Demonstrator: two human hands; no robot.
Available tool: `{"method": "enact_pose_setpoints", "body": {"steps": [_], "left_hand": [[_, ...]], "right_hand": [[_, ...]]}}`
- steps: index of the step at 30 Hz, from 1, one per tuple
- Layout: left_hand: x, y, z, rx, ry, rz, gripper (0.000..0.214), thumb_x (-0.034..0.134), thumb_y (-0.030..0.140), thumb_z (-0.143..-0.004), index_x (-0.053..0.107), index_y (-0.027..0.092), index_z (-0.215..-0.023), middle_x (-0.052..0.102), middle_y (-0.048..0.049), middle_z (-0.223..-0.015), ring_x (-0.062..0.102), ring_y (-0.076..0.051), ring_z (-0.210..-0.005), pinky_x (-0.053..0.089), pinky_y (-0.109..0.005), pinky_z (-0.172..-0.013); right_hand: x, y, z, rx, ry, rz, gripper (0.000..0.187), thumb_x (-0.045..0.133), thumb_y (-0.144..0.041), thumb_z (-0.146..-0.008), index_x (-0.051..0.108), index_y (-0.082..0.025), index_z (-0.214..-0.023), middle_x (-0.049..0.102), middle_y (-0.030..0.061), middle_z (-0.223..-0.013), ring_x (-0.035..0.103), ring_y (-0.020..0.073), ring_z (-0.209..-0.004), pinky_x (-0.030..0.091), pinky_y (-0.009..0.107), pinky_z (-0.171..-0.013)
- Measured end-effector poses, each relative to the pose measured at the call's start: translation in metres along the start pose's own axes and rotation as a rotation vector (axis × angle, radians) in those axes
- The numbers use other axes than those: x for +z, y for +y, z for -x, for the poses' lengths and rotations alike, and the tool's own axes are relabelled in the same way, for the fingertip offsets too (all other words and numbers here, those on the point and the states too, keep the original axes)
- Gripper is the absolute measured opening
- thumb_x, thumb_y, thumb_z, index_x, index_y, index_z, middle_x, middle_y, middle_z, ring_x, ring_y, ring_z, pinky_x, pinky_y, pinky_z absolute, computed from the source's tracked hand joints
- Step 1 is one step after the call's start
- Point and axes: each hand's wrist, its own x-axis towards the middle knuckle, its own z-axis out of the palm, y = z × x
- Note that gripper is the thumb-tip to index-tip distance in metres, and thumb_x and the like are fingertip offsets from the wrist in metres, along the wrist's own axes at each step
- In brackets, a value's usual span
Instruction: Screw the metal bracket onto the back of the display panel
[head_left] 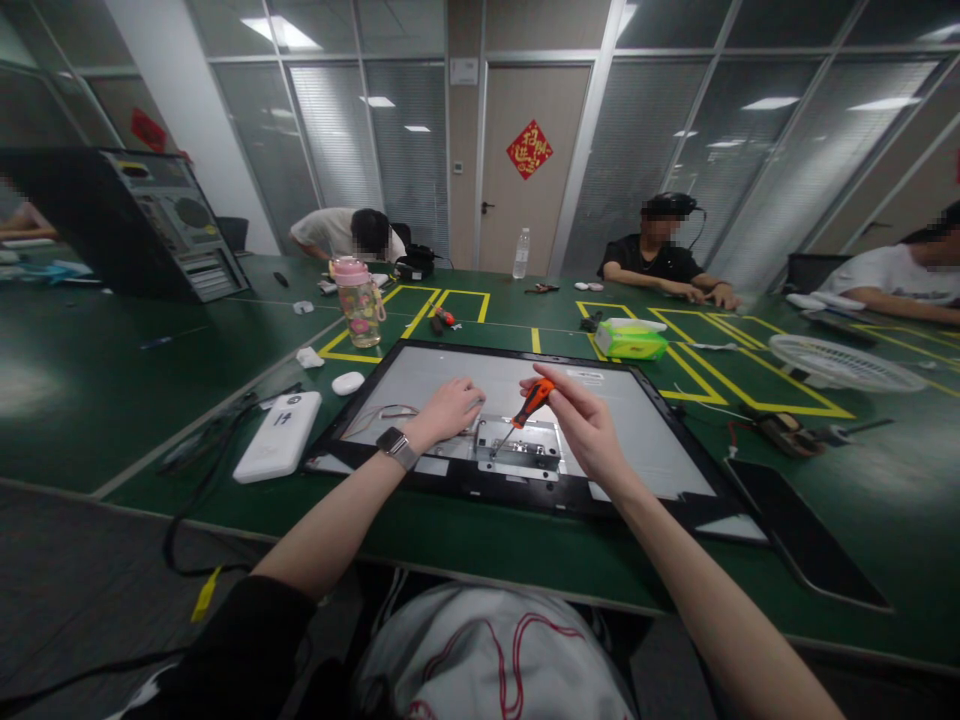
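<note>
Head view: flat panel (637, 440) lies on green table (420, 530), metal bracket (536, 438) in place near the panel's six o'clock edge. Right hand (589, 425) at bracket's two o'clock, fingers pinched round an orange-and-black screwdriver (534, 403), tip down toward bracket's eight o'clock; contact unclear. Left hand (454, 408) at ten o'clock, fingers loosely bent over panel; cannot tell if gripping. Judged mid-job: bracket work apparently unfinished, screws too small to count.

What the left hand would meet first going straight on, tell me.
Likely the right hand, which holds the screwdriver. Depth is unclear, though: the left hand might pass beneath it, over the panel.
</note>
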Motion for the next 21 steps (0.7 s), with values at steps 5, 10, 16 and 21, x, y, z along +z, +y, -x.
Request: {"method": "enact_pose_setpoints", "body": {"steps": [5, 10, 16, 21], "left_hand": [[0.0003, -0.0005, 0.0001, 0.003, 0.0, 0.008, 0.028, 0.046, 0.023, -0.093, 0.064, 0.017, -0.112, 0.059, -0.0095, -0.104, 0.055, -0.022, -0.099, 0.045, -0.034, -0.089], [0.0007, -0.0003, 0.0004, 0.003, 0.012, 0.013, 0.027, 0.046, 0.023, -0.093, 0.064, 0.017, -0.111, 0.059, -0.0096, -0.104, 0.054, -0.022, -0.099, 0.045, -0.035, -0.089], [-0.0003, 0.0009, 0.0006, -0.002, 0.011, 0.015, 0.026, 0.047, 0.023, -0.093, 0.064, 0.017, -0.111, 0.059, -0.0091, -0.104, 0.055, -0.022, -0.099, 0.045, -0.034, -0.089], [0.0005, 0.0003, 0.0004, -0.002, 0.006, 0.001, 0.027, 0.046, 0.024, -0.093, 0.064, 0.017, -0.112, 0.059, -0.0091, -0.104, 0.055, -0.022, -0.099, 0.045, -0.034, -0.089]], "right_hand": [[0.0014, -0.004, 0.0002, -0.034, 0.063, 0.162, 0.027, 0.066, -0.034, -0.083, 0.07, -0.032, -0.111, 0.067, 0.0021, -0.097, 0.064, 0.018, -0.091, 0.05, 0.036, -0.088], [-0.0002, -0.0048, 0.0018, -0.088, 0.025, 0.2, 0.032, 0.053, -0.034, -0.092, 0.063, -0.032, -0.122, 0.067, 0.0037, -0.112, 0.06, 0.0216, -0.109, 0.043, 0.041, -0.1], [0.0019, -0.0031, 0.0026, -0.07, 0.009, 0.14, 0.034, 0.058, -0.03, -0.09, 0.062, -0.033, -0.124, 0.067, 0.0033, -0.111, 0.062, 0.0196, -0.105, 0.046, 0.039, -0.097], [0.0034, -0.0059, 0.0015, -0.136, 0.058, 0.228, 0.024, 0.063, -0.03, -0.086, 0.07, -0.031, -0.109, 0.064, 0.003, -0.099, 0.06, 0.0179, -0.095, 0.048, 0.034, -0.087]]}}
